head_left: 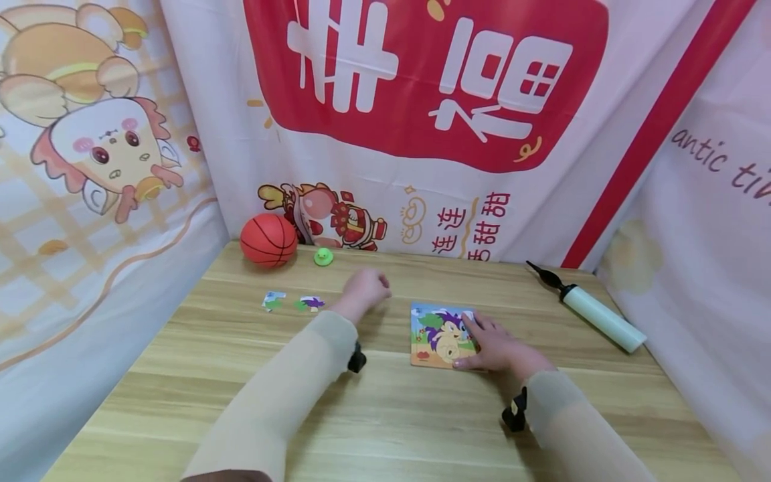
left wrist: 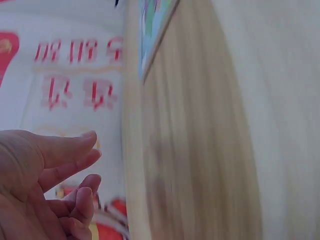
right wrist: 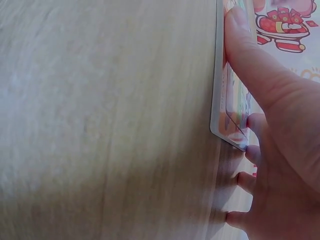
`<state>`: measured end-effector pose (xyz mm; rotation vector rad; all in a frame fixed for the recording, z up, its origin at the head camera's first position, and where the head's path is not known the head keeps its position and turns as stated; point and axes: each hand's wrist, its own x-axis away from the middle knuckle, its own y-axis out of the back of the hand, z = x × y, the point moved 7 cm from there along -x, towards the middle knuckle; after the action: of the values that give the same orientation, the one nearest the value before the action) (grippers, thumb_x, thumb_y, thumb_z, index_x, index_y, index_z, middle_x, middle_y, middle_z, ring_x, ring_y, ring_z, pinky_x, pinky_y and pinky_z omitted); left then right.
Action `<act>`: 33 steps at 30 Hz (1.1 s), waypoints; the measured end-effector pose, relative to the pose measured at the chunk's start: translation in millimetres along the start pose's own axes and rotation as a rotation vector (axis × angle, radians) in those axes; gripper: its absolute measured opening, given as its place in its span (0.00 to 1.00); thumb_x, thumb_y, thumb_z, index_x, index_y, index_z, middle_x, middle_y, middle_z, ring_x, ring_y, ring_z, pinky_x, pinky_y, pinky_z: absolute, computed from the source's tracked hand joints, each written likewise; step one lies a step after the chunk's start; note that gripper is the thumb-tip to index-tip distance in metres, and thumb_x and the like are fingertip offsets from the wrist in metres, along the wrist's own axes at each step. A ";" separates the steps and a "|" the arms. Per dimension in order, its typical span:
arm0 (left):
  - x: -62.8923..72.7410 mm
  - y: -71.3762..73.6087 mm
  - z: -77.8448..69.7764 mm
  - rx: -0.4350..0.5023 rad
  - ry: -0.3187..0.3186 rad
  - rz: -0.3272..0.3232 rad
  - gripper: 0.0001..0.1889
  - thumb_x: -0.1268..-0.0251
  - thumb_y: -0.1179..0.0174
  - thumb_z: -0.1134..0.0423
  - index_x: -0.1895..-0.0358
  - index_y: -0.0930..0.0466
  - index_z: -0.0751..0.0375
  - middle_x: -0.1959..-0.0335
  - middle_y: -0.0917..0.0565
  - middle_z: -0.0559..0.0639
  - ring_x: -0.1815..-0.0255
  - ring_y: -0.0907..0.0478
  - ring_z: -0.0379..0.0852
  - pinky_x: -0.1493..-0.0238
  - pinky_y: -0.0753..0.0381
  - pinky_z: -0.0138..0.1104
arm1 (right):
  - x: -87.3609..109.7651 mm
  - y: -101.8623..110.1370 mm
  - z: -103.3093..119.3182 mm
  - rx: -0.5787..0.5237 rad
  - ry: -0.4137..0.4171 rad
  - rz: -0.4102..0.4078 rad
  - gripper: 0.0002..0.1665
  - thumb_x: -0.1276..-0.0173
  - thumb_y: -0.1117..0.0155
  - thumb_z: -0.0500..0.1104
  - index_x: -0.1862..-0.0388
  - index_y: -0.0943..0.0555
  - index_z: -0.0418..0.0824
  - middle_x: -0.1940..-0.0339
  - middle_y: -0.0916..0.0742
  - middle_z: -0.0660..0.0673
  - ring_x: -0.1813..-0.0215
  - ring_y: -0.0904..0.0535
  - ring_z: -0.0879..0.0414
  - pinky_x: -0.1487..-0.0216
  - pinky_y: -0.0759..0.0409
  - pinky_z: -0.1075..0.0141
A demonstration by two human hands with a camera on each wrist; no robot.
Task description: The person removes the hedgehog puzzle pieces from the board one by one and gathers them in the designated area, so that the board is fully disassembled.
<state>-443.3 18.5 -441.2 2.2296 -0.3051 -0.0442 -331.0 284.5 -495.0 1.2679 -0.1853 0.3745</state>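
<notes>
Right of centre a square cartoon puzzle (head_left: pixel 429 338) is laid flat; left, a blue-green piece (head_left: pixel 274 302) and purple-green piece (head_left: pixel 312 303) are seen.

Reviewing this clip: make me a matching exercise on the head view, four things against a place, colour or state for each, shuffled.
Things
1. puzzle
2. loose pieces
3. ball
4. pump

Descriptions
A. red with black lines
B. two, lying to the left of the left hand
C. pale tube with a black tip
D. touched by the right hand

Pairs: 1-D, 2-B, 3-A, 4-C
</notes>
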 end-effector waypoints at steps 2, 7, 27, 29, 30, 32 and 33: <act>3.9 -18.2 -21.6 0.018 -0.036 0.034 0.09 0.41 0.32 0.61 0.58 0.18 0.54 0.64 0.20 0.47 0.63 0.23 0.47 0.60 0.22 0.40 | 0.7 -0.6 0.3 -0.001 -0.004 -0.001 0.72 0.53 0.39 0.82 0.18 0.57 0.52 0.19 0.58 0.40 0.23 0.62 0.32 0.33 0.57 0.30; 14.3 -61.5 -62.3 0.030 -0.113 0.141 0.10 0.41 0.32 0.61 0.56 0.16 0.56 0.65 0.19 0.46 0.63 0.23 0.45 0.59 0.22 0.39 | 4.2 2.1 5.6 -0.004 -0.006 0.007 0.69 0.50 0.39 0.80 0.18 0.56 0.51 0.19 0.56 0.38 0.23 0.60 0.31 0.34 0.55 0.29; 24.7 -120.6 -102.4 0.054 -0.143 0.155 0.06 0.41 0.32 0.63 0.67 0.21 0.52 0.71 0.22 0.43 0.69 0.26 0.44 0.65 0.26 0.36 | 5.7 3.9 2.2 -0.034 0.035 -0.055 0.67 0.45 0.39 0.78 0.18 0.53 0.47 0.20 0.52 0.34 0.24 0.57 0.28 0.34 0.55 0.29; 24.5 -121.3 -101.8 0.063 -0.146 0.154 0.06 0.41 0.32 0.63 0.66 0.21 0.52 0.70 0.22 0.43 0.67 0.26 0.44 0.64 0.25 0.37 | 6.7 5.6 1.2 -0.062 0.042 -0.082 0.63 0.40 0.40 0.74 0.19 0.53 0.43 0.20 0.50 0.34 0.24 0.56 0.29 0.33 0.54 0.31; 24.7 -121.1 -102.0 0.065 -0.152 0.149 0.06 0.41 0.31 0.63 0.65 0.20 0.53 0.70 0.22 0.43 0.67 0.25 0.44 0.63 0.25 0.37 | 6.5 6.0 0.1 -0.073 0.050 -0.100 0.61 0.37 0.41 0.72 0.19 0.52 0.41 0.20 0.49 0.34 0.24 0.55 0.29 0.32 0.54 0.31; 23.6 -121.8 -101.3 0.059 -0.156 0.142 0.07 0.41 0.31 0.63 0.63 0.20 0.53 0.69 0.22 0.42 0.66 0.26 0.43 0.61 0.25 0.37 | 5.9 6.7 -1.9 -0.093 0.066 -0.135 0.57 0.33 0.42 0.68 0.20 0.51 0.37 0.21 0.47 0.32 0.24 0.54 0.30 0.32 0.53 0.33; 23.1 -122.3 -100.8 0.059 -0.156 0.140 0.07 0.41 0.30 0.62 0.62 0.20 0.54 0.69 0.22 0.42 0.66 0.26 0.43 0.61 0.25 0.37 | 5.3 6.6 -3.0 -0.096 0.072 -0.149 0.56 0.31 0.42 0.66 0.21 0.51 0.35 0.22 0.46 0.31 0.25 0.53 0.30 0.31 0.52 0.34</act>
<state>-382.2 163.5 -471.0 2.2614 -0.5536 -0.1359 -328.8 289.9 -488.2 1.1636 -0.0464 0.2798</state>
